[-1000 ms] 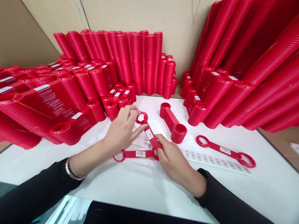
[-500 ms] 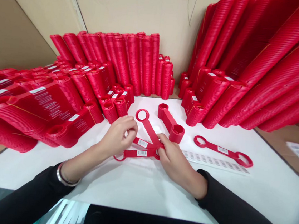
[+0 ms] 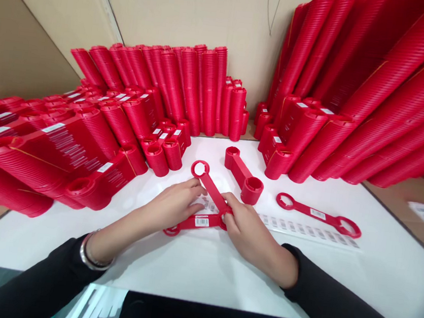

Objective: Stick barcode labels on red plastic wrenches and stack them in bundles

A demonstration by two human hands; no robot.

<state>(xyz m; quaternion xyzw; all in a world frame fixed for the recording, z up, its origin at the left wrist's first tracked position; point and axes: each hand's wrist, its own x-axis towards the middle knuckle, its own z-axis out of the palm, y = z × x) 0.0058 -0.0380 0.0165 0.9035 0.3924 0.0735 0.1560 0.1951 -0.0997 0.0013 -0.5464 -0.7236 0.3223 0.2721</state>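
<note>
Two flat red plastic wrenches fan out from one shared end on the white table (image 3: 192, 264). The bare wrench (image 3: 209, 185) points up and away. The labelled wrench (image 3: 193, 222) lies towards the left and carries a white barcode sticker. My right hand (image 3: 246, 230) pinches their joined ends with thumb and fingers. My left hand (image 3: 176, 205) lies flat with its fingers spread, fingertips beside the bare wrench and just above the labelled one, over a sheet of stickers.
A strip of barcode stickers (image 3: 303, 230) lies to the right, with another labelled wrench (image 3: 318, 215) behind it. A short stack of wrenches (image 3: 243, 176) stands in the middle. Tall red stacks crowd the left (image 3: 63, 152), back (image 3: 189, 90) and right (image 3: 356, 104).
A labelled wrench that my left hand held between the other two has gone down onto the lower one. My left hand has opened flat. My right hand has kept its grip.
</note>
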